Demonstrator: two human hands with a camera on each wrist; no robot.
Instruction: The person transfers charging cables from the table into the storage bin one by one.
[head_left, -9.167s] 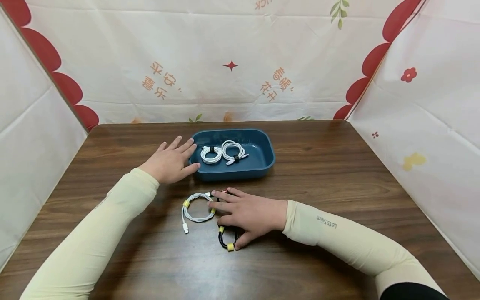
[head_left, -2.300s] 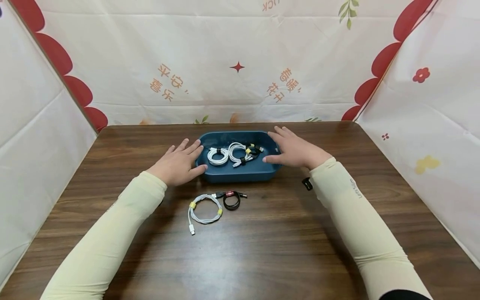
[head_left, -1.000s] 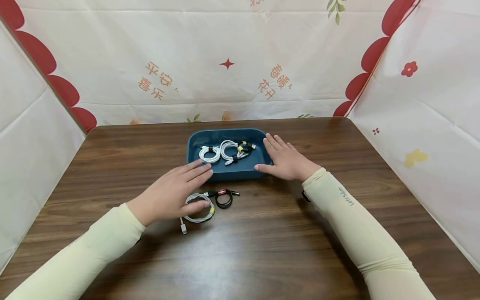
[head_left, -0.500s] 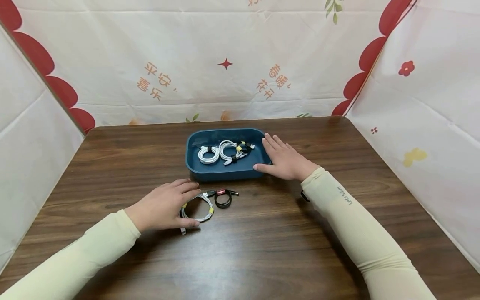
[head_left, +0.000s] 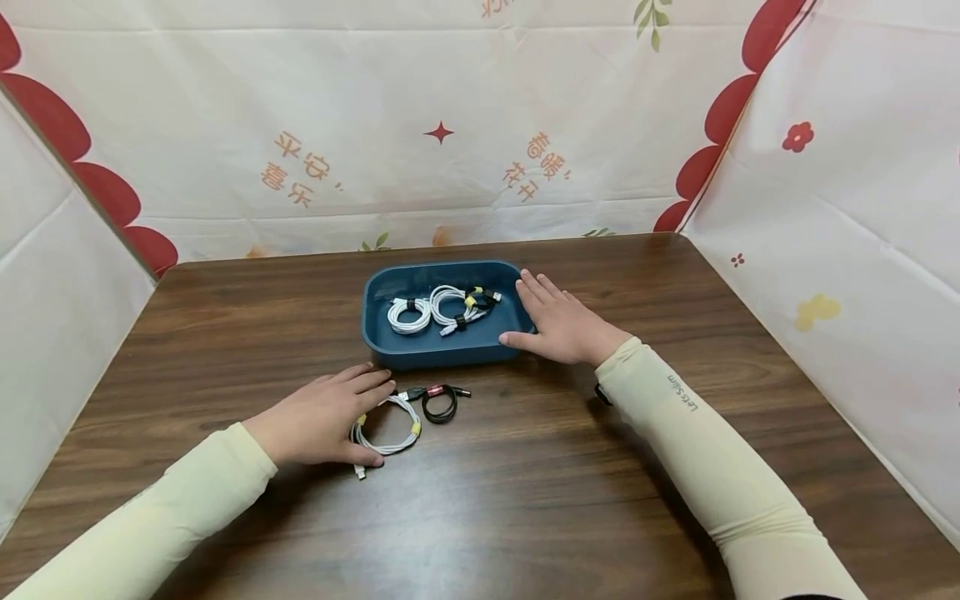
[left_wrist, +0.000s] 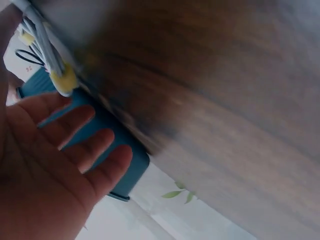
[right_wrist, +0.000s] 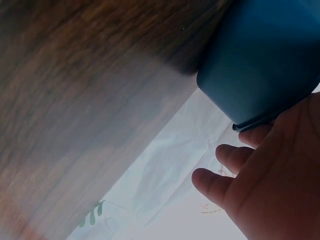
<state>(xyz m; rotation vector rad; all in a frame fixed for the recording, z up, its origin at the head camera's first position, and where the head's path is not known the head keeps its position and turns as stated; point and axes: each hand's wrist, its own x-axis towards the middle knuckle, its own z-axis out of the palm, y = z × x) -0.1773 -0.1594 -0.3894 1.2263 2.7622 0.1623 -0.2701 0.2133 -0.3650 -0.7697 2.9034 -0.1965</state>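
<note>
My left hand [head_left: 318, 417] is at the left side of a white charging cable [head_left: 417, 417] coiled with yellow ties on the table. Its fingers are loosely bent and apart, and in the left wrist view the cable's yellow tie [left_wrist: 64, 80] is by the index fingertip. The thumb is partly hidden there. At the right end of a blue plastic bin [head_left: 442, 358], my right hand [head_left: 562, 321] rests with straight fingers against the rim. Inside the bin lie two coiled white cables [head_left: 409, 317] with black ties and a small black cable [head_left: 480, 302] with yellow ties.
A small black cable coil [head_left: 440, 408] with a red tie lies just right of the white one, in front of the bin. The wood table [head_left: 525, 483] ends at a white printed cloth backdrop [head_left: 337, 83], with cloth walls on both sides.
Since the earliest frame, the black cable with yellow ties has gone from the table into the bin. The right hand moved to the bin's right rim; the left left the rim for the white coil.
</note>
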